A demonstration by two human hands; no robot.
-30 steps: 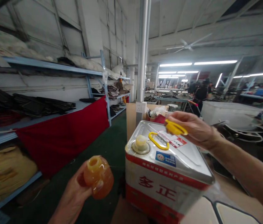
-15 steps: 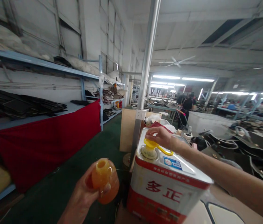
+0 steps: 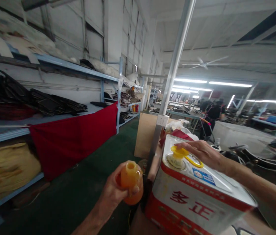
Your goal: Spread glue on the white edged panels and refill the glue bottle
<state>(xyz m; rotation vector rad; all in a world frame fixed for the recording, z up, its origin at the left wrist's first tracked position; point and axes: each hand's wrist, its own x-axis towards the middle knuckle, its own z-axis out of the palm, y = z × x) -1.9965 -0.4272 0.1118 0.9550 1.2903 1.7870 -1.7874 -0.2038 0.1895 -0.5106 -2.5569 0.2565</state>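
Observation:
My left hand [image 3: 120, 189] is wrapped round a squat bottle [image 3: 132, 178] of translucent orange, its narrow open neck pointing up. A large metal can [image 3: 184, 209], white and red with red lettering, stands to the right of it. On the can's top, a pale spout carries a yellow plastic cap [image 3: 179, 150] with a ring-shaped handle [image 3: 194, 161]. The outstretched fingers of my right hand [image 3: 202, 152] lie flat on this cap, pressing from above. Part of the cap's far side is hidden by the fingers.
Blue shelving [image 3: 79, 73] with stacked dark pieces [image 3: 56, 102] and a red cloth [image 3: 79, 140] lines the left. A metal post [image 3: 177, 62] rises behind the can. Black curved pieces [image 3: 262, 160] lie at right. Another person [image 3: 212, 114] is farther back.
The view has turned left, shifting the can and both hands rightward in the picture. My right hand's fingers, bent at the cap before, now lie flatter over it. The left hand keeps the bottle.

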